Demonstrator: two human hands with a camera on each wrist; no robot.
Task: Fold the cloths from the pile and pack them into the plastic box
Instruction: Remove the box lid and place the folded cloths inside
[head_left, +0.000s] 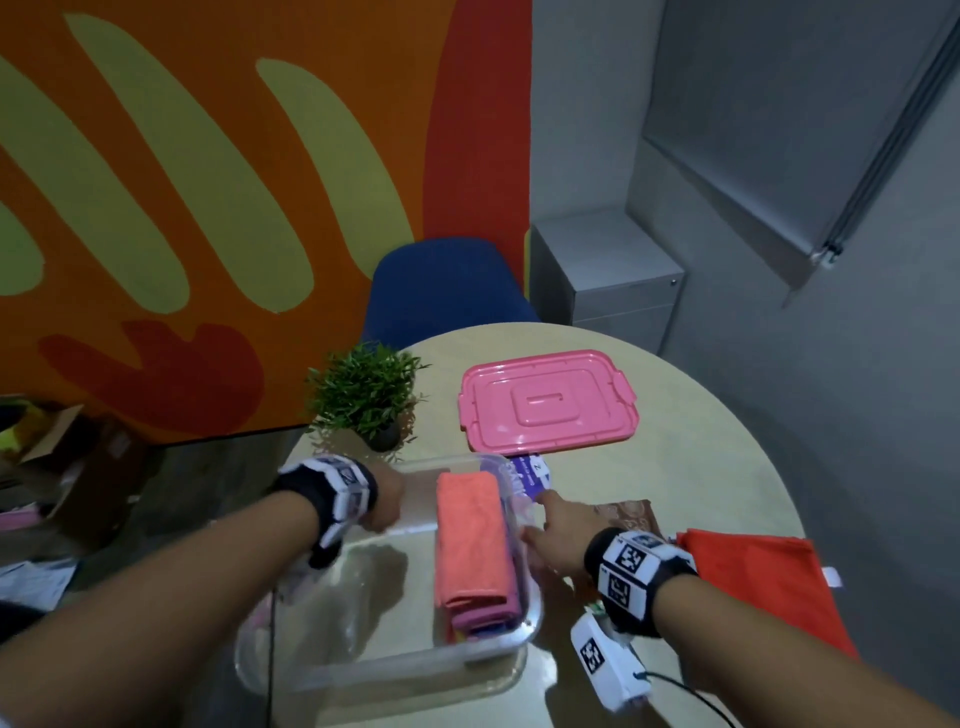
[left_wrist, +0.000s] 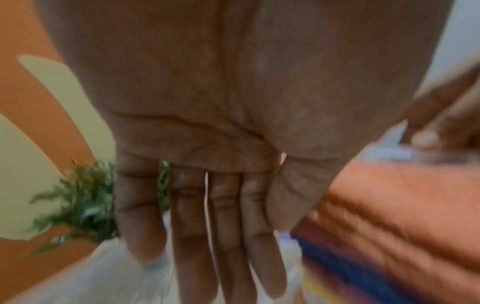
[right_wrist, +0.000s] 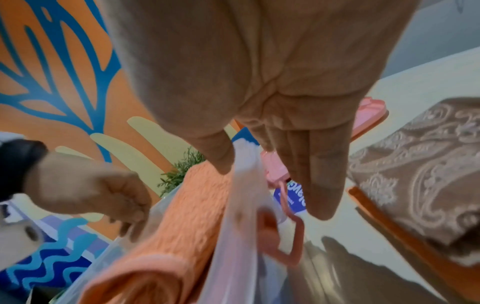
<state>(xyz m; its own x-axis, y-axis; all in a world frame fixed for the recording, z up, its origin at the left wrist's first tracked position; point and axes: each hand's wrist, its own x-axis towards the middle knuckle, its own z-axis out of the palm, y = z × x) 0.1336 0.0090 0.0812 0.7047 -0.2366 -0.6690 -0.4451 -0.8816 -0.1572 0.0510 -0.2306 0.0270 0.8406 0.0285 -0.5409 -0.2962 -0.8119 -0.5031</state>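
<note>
Folded orange cloth lies in the box, between both hands' fingers.

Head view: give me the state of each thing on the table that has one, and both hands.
plastic box: open, lid off, folded cloths stacked at its right side
orange cloth: folded, on top of the stack
pink lid: flat on the table, apart from the box
red cloth: spread on the table, unpacked
left hand: fingers straight, inside the box
right hand: open, at the box's right wall
</note>
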